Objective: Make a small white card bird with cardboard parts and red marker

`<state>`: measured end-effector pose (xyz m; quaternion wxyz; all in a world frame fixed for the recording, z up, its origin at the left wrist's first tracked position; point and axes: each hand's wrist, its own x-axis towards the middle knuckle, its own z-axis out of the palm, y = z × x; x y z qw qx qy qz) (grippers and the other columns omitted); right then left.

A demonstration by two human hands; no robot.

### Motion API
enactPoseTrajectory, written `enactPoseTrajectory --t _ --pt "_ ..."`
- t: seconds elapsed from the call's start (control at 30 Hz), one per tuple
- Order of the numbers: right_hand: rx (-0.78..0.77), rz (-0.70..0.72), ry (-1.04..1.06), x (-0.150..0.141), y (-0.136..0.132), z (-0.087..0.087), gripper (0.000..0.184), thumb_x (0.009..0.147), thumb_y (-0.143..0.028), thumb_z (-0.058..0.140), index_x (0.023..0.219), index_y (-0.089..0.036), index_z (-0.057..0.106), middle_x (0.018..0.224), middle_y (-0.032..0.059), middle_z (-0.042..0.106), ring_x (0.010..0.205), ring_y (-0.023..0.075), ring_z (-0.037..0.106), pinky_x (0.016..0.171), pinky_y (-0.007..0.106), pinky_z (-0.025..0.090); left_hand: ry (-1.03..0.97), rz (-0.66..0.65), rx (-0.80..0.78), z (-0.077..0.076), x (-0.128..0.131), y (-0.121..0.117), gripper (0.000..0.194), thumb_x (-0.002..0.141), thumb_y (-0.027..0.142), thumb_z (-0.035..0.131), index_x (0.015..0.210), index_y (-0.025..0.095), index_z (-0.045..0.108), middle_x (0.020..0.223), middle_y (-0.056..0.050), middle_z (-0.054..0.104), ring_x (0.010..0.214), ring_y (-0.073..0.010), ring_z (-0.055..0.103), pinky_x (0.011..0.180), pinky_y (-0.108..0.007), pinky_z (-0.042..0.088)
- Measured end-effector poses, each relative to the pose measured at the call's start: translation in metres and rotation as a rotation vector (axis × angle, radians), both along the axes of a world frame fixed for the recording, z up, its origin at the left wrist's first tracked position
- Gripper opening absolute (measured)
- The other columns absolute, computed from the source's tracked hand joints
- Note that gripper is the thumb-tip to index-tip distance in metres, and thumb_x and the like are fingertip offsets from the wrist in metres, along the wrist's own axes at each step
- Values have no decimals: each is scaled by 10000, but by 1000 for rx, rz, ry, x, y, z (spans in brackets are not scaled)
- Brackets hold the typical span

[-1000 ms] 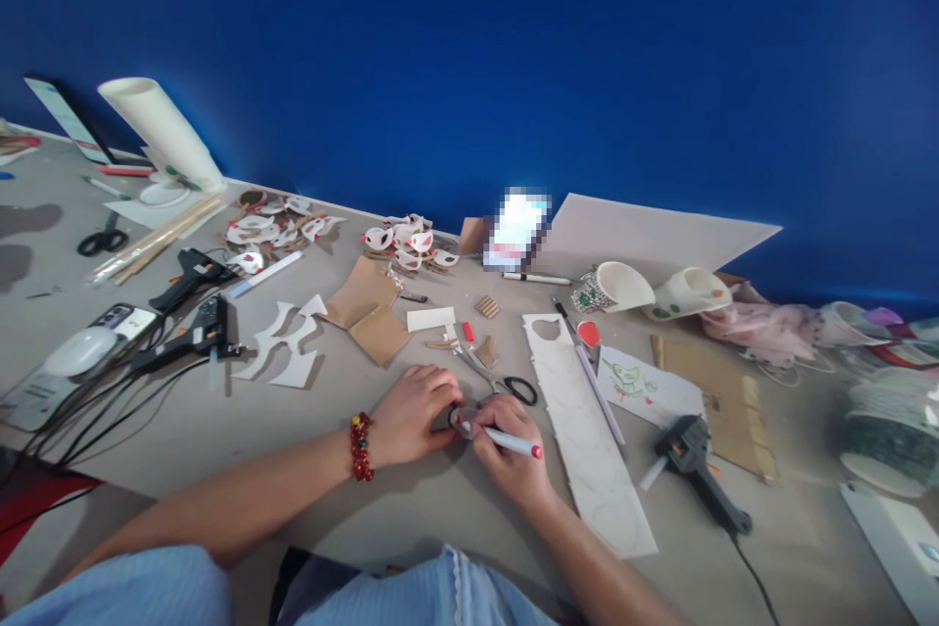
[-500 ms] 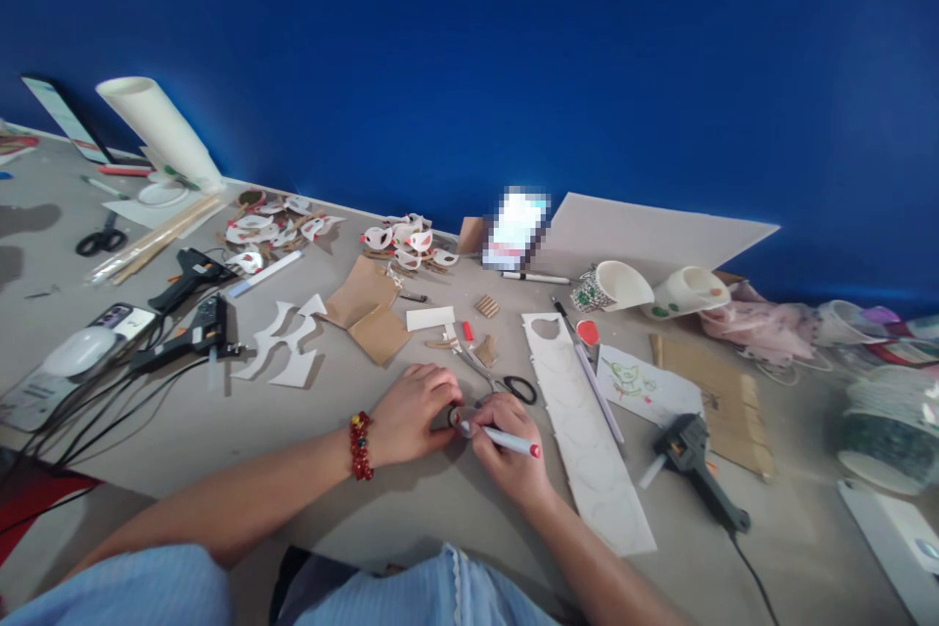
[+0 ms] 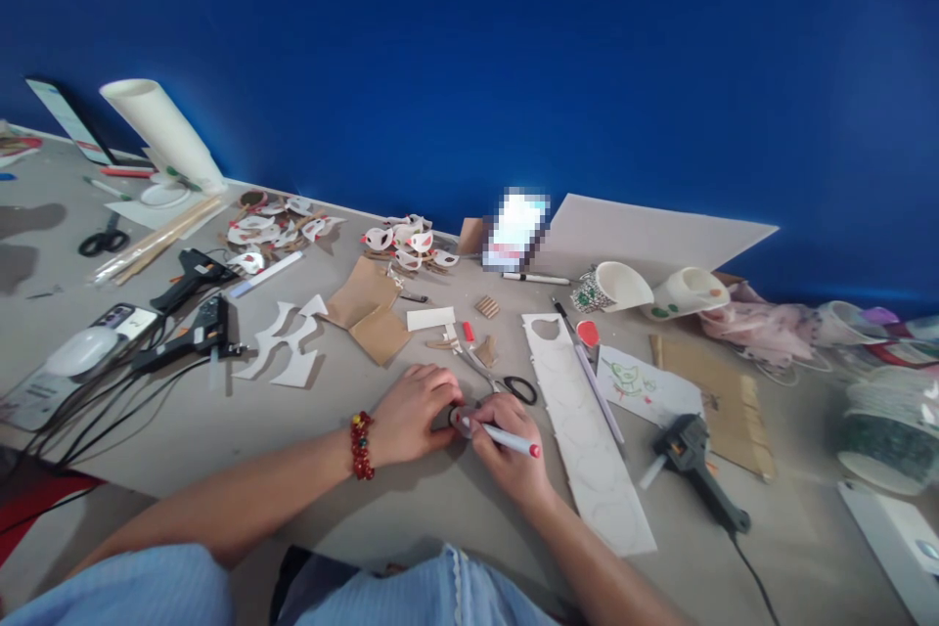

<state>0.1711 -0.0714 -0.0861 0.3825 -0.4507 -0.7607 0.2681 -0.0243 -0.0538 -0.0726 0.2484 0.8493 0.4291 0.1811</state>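
Note:
My left hand [image 3: 411, 409], with a red bead bracelet at the wrist, rests on the grey table with its fingers curled onto a small round white piece [image 3: 462, 418]. My right hand [image 3: 510, 450] grips a white marker with a red end [image 3: 506, 439], its tip set on that piece. Black-handled scissors [image 3: 506, 381] lie just beyond both hands. A long white card strip [image 3: 587, 430] with traced circles stretches to the right of my right hand.
Glue guns lie at right [image 3: 696, 469] and left [image 3: 191, 276], with cables trailing to the left edge. Cardboard bits [image 3: 367, 308], white cut-outs [image 3: 290, 347], painted paper birds [image 3: 407, 243], paper cups [image 3: 612, 287], a rolled white sheet [image 3: 161, 132] and a phone [image 3: 517, 230] crowd the table before the blue wall.

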Motion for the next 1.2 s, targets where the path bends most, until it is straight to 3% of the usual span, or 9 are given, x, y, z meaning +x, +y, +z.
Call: enactPoseTrajectory --t 0.67,1.2 --pt "32 -15 10 -2 2 6 126 810 -169 559 697 -225 566 660 9 635 653 180 577 641 310 446 -9 4 -2 0 1 0 219 775 284 679 942 208 560 1019 -45 616 982 -240 549 861 -363 384" --pt "33 -5 4 -1 1 1 125 799 -162 551 688 -221 547 656 9 612 667 185 560 653 306 427 -1 -1 9 1 1 0 226 785 301 675 952 198 562 1021 -44 612 986 -230 541 860 -358 389"
